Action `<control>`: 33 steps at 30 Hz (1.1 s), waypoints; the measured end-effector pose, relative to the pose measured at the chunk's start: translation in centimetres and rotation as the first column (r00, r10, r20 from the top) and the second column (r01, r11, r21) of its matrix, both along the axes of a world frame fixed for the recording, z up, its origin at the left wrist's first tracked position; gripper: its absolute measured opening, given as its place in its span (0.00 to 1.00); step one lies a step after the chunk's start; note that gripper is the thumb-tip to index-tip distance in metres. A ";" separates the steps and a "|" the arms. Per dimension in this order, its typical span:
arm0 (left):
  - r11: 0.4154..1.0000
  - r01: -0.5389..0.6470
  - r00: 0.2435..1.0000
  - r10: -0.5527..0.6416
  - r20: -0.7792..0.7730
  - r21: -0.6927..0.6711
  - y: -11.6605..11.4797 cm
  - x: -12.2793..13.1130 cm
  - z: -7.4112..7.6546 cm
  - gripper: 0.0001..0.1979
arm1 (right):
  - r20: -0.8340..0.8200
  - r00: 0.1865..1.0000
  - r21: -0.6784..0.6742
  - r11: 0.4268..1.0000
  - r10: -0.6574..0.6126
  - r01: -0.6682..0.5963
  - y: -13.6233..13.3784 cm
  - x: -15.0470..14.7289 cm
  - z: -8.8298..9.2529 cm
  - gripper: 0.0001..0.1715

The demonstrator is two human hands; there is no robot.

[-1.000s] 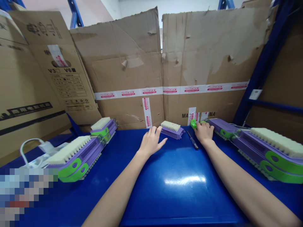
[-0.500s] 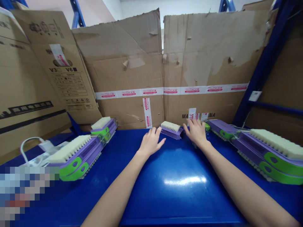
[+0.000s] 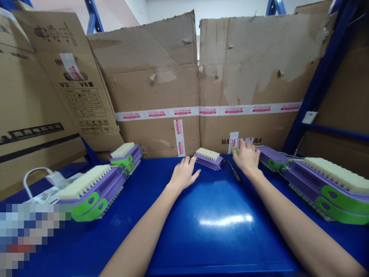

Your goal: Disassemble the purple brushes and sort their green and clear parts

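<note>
My left hand [image 3: 183, 174] lies flat on the blue table [image 3: 213, 223], fingers stretched out, with the fingertips right beside a small purple brush block with white bristles [image 3: 208, 157]. My right hand [image 3: 247, 157] is at the back of the table, to the right of that block. Its fingers are curled over a small green plastic part [image 3: 235, 150] at the near end of the right row of brushes. A thin dark screwdriver [image 3: 234, 171] lies on the table between my two hands, just left of my right wrist.
Long purple and green brush units lie at the left [image 3: 89, 188], back left [image 3: 127, 154] and right [image 3: 331, 181]. Cardboard boxes [image 3: 161, 88] wall off the back and left. A white cable [image 3: 37, 181] sits at the far left, a blue rack post [image 3: 319, 80] at the right.
My right hand slid left toward the purple block half a second ago, covering the screwdriver, and is now back right on the green part. My left hand has hardly moved.
</note>
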State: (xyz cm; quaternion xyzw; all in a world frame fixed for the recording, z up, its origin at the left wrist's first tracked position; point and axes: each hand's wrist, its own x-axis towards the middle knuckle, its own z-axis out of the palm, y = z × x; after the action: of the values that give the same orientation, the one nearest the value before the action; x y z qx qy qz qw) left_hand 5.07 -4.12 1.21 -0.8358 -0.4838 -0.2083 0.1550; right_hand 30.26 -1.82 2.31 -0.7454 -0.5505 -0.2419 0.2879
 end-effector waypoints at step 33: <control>0.998 -0.004 1.000 0.004 -0.013 -0.064 0.1 0.0 -0.3 0.24 | -0.242 0.871 -0.502 0.823 -0.428 0.265 4.0 11.9 2.5 0.31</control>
State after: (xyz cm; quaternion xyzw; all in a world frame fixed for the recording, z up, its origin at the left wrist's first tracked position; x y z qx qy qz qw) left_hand 5.10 -4.00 0.87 -0.8406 -0.4910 -0.1871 0.1314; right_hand 42.20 2.21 4.80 -0.9105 -0.3854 -0.0217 0.1480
